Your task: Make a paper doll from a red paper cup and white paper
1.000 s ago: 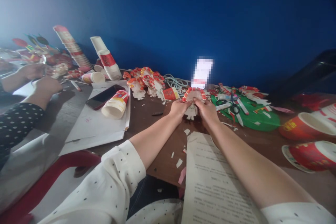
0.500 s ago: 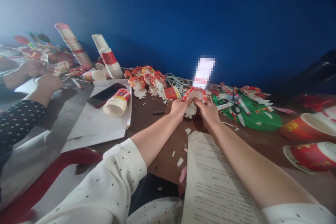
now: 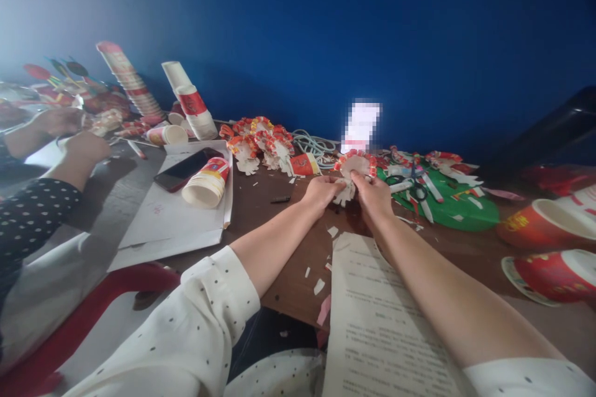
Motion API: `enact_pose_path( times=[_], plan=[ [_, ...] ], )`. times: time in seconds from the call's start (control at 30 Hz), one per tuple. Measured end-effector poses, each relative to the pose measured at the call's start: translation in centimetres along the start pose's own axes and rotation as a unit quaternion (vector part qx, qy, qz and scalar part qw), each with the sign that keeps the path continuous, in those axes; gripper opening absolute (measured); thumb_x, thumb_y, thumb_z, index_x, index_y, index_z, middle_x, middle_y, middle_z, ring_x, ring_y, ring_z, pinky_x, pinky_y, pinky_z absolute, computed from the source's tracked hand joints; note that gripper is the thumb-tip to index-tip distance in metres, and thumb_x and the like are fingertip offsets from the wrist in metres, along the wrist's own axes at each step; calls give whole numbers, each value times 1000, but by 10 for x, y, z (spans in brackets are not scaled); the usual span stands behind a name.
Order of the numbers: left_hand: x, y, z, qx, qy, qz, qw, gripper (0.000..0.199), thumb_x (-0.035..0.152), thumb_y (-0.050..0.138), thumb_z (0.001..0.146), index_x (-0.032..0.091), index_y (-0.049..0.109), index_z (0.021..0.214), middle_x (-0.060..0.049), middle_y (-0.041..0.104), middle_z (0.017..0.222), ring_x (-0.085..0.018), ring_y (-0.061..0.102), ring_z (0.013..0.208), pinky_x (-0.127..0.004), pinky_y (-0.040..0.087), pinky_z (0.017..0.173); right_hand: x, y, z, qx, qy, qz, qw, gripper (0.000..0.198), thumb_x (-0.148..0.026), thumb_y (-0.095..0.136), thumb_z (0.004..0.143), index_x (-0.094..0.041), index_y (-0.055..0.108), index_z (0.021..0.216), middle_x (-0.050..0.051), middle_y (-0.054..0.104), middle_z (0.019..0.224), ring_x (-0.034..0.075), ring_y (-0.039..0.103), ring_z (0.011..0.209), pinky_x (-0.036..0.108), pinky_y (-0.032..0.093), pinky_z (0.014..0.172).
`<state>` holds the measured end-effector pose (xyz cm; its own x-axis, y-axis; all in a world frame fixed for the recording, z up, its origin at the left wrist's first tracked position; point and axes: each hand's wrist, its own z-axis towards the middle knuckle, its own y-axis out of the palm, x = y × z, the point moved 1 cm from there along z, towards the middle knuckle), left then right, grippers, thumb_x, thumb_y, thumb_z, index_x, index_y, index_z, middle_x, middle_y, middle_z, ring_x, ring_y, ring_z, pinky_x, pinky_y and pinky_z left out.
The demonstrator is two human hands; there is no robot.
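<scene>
Between my two hands is a cut paper cup point(image 3: 352, 165), its pale round base facing me and curled red-and-white strips arching over the top. More pale cut strips hang below it. My right hand point(image 3: 376, 196) grips it with the thumb pressed on the pale base. The fingers of my left hand point(image 3: 322, 192) pinch its lower left edge, by the hanging strips. Just behind stands a bright, pixelated phone-shaped panel point(image 3: 362, 127). A printed sheet of paper point(image 3: 377, 310) lies beneath my right forearm.
Similar curled cup pieces point(image 3: 272, 142) are heaped at the back. Scissors point(image 3: 419, 186) and scraps lie on a green sheet point(image 3: 470, 214). Red cups point(image 3: 552, 276) lie at right. A dark phone point(image 3: 186, 169) and stacked cups point(image 3: 205, 189) rest on a white folder point(image 3: 139, 236). A co-worker's hands point(image 3: 86, 152) are at left.
The cut paper cup has shifted slightly right and turned. My right thumb has moved onto its base, while my left fingers now pinch lower, at its left edge.
</scene>
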<state>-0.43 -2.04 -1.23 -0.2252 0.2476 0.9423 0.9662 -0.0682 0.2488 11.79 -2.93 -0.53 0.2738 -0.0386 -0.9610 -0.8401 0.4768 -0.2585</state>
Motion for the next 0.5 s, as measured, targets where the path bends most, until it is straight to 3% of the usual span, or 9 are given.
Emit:
enact_pose_path(
  times=[0.2, 0.5],
  plan=[
    [4, 2, -7, 22, -4, 23, 999, 9, 17, 70, 69, 14, 64, 75, 2, 56, 56, -6, 47, 46, -19, 38, 50, 5, 4, 3, -5, -14, 13, 1000, 43, -55, 65, 62, -15, 69, 77, 3, 67, 66, 19, 60, 63, 29, 44, 59],
    [7, 5, -12, 36, -6, 30, 999, 11, 19, 72, 68, 14, 62, 71, 3, 55, 54, -6, 45, 45, -19, 37, 50, 6, 4, 3, -7, -27, -11, 1000, 41, -57, 63, 63, -17, 64, 67, 3, 64, 61, 19, 57, 60, 28, 42, 56]
  ],
)
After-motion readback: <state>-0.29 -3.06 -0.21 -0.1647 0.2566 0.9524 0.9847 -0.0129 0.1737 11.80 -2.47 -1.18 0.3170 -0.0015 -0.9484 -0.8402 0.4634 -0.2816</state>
